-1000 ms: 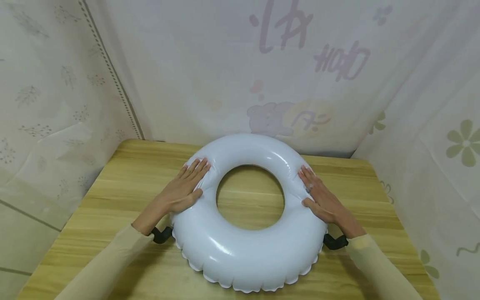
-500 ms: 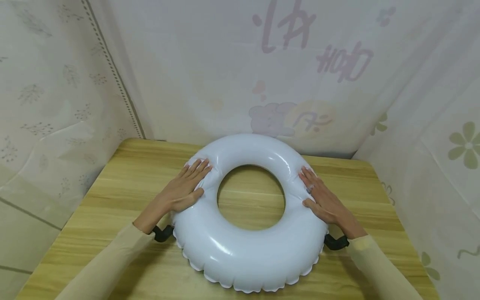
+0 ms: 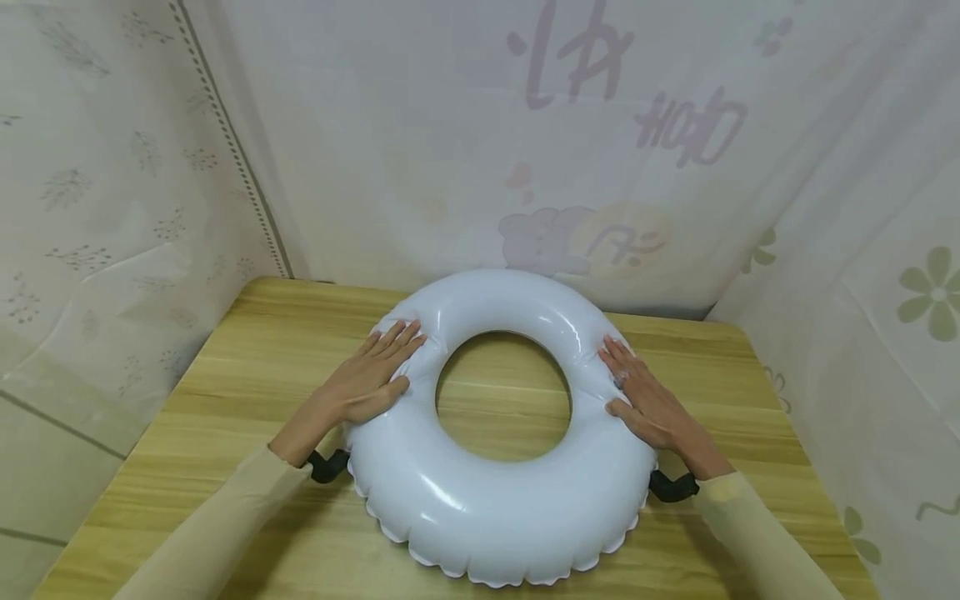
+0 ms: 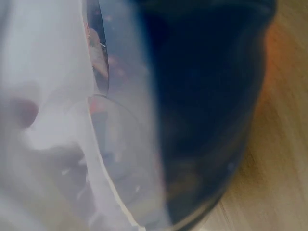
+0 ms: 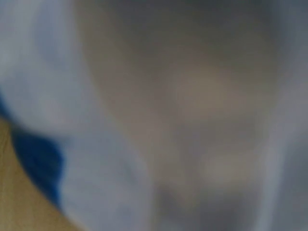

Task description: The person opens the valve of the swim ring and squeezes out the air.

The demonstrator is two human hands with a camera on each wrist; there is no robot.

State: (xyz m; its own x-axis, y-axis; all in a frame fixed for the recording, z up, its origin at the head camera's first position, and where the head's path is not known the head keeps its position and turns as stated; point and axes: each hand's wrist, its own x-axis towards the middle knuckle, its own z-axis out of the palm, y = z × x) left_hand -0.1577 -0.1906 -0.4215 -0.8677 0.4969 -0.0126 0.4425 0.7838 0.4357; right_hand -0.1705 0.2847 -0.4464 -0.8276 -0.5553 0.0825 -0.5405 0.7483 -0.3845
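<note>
Supporting surface: one table (image 3: 225, 400) with a flat top, finished in yellow-brown wood grain streaked mainly from side to side. The two far corners are rounded. Directly on the table — one white inflatable ring (image 3: 502, 508), glossy, hole facing up, with a scalloped seam visible along its near outer edge. In the head view, its far side overlaps the table's back edge. Wood grain shows through the central opening — and on both sides.
</note>
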